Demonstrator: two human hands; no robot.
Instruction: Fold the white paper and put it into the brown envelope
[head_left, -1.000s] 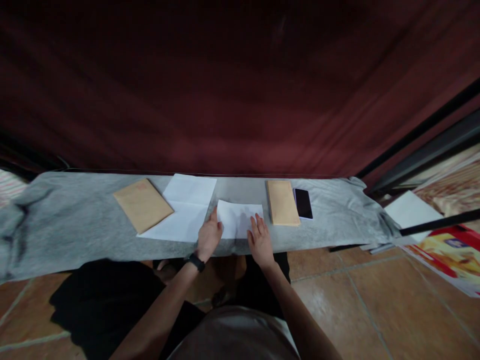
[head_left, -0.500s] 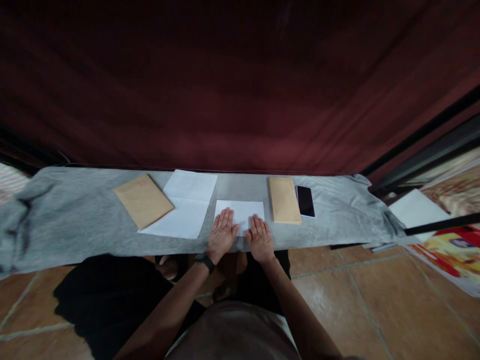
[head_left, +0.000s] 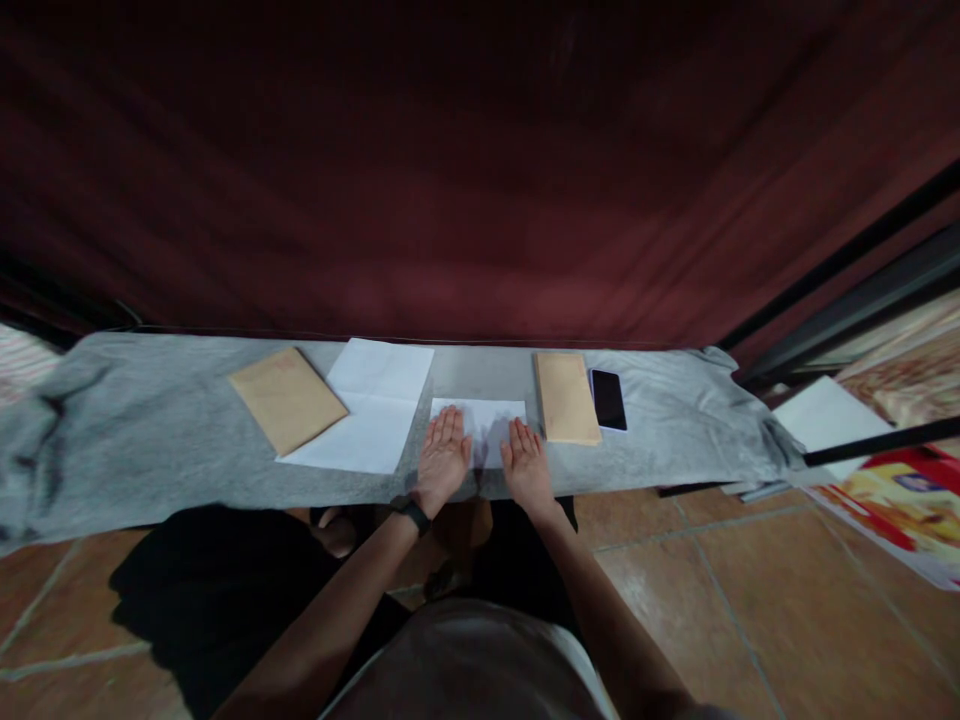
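Observation:
In front of me a folded sheet of white paper (head_left: 487, 430) lies on the grey cloth. Over its left side is my left hand (head_left: 444, 452), fingers stretched out, a dark watch on the wrist. My right hand (head_left: 527, 462) is flat with straight fingers at the paper's right edge. Neither hand grips anything; whether the palms press on the paper or hover just above it, I cannot tell. Left of them, larger creased white sheets (head_left: 375, 430) are partly covered by a brown envelope (head_left: 289, 400). Several brown envelopes (head_left: 568, 400) seem stacked to the right.
A phone (head_left: 608, 400) lies beside the right-hand envelopes. Grey cloth (head_left: 675, 420) covers the narrow table, with a dark red curtain (head_left: 465, 220) behind it. At the far right are a black metal bar (head_left: 885, 442) and a red printed package (head_left: 907, 510).
My hands have moved slightly apart and seem lifted a little, the right one shifting toward the paper's right edge. The paper and envelopes stay put.

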